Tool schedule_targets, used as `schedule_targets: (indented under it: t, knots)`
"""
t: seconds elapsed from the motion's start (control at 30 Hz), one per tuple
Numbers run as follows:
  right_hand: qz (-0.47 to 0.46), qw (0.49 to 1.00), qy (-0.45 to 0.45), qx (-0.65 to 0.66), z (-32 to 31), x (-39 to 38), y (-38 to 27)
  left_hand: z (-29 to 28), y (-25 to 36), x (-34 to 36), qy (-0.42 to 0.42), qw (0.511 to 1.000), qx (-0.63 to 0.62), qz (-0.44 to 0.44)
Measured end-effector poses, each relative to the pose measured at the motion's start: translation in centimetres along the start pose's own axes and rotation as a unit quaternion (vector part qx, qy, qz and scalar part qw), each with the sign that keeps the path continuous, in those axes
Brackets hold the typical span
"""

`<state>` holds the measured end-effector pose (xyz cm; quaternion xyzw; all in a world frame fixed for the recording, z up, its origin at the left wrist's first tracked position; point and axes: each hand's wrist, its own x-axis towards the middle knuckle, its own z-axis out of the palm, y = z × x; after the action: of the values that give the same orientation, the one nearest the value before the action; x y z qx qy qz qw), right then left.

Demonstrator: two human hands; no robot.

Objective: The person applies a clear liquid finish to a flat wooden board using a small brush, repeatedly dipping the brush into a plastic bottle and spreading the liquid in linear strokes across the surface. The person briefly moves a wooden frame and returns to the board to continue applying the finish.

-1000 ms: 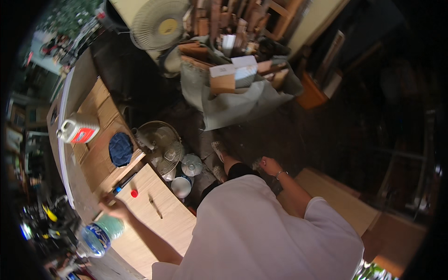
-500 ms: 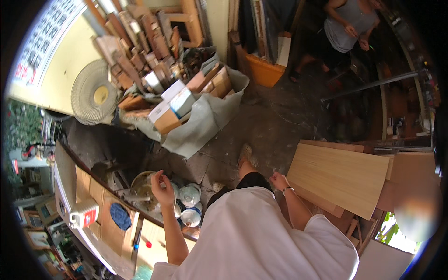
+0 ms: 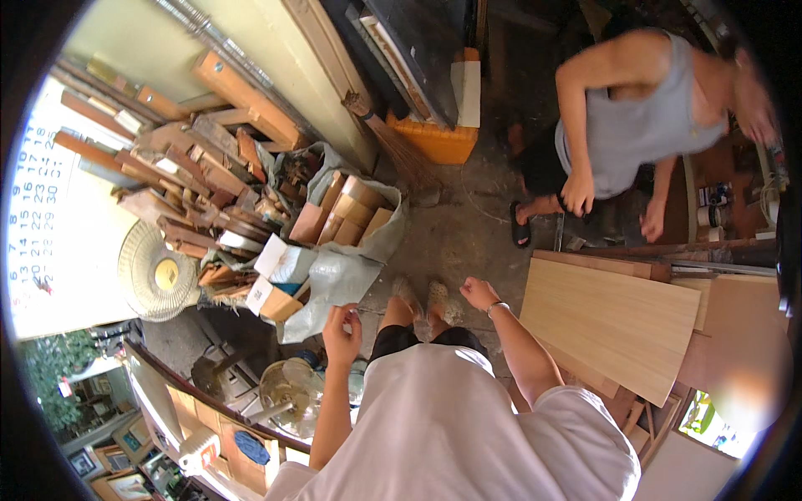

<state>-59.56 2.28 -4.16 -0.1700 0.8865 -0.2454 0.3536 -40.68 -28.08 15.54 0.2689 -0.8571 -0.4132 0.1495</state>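
My left hand (image 3: 341, 336) is raised in front of me with its fingers curled in. A tiny pale spot shows at its fingertips, too small to name. Lower and to its left stand a pedestal fan (image 3: 288, 392) and clear bags. My right hand (image 3: 479, 294), with a band on the wrist, is closed near the left edge of a light wooden board (image 3: 610, 321) but apart from it. What its fingers hold, if anything, is hidden. Between my hands, my feet in perforated clogs (image 3: 438, 302) stand on the dark floor.
A grey sack (image 3: 342, 280) overflows with wood offcuts (image 3: 209, 171) at the left, beside a wall fan (image 3: 159, 271). Ahead are a broom (image 3: 405, 159) and an orange crate (image 3: 439, 142). Another person (image 3: 635, 108) in a grey tank top bends at the right. A workbench (image 3: 230, 434) lies lower left.
I have moved forward, and the sack and crate appear closer. The other person has come nearer and leans over. Both my hands stay raised; the left is now closer to the middle.
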Motion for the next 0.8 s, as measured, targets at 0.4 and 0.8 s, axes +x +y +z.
schedule_targets:
  t: [0.4, 0.8]
  knots:
    - [0.081, 0.99, 0.033, 0.109, -4.4, 8.1, -5.2, 4.6, 0.7, 16.7, -0.182, 0.98, 0.007, 0.076]
    - [0.26, 0.931, 0.188, 0.173, -6.6, 7.1, 11.8, 13.6, 6.3, 28.2, -0.292, 0.942, 0.028, 0.165]
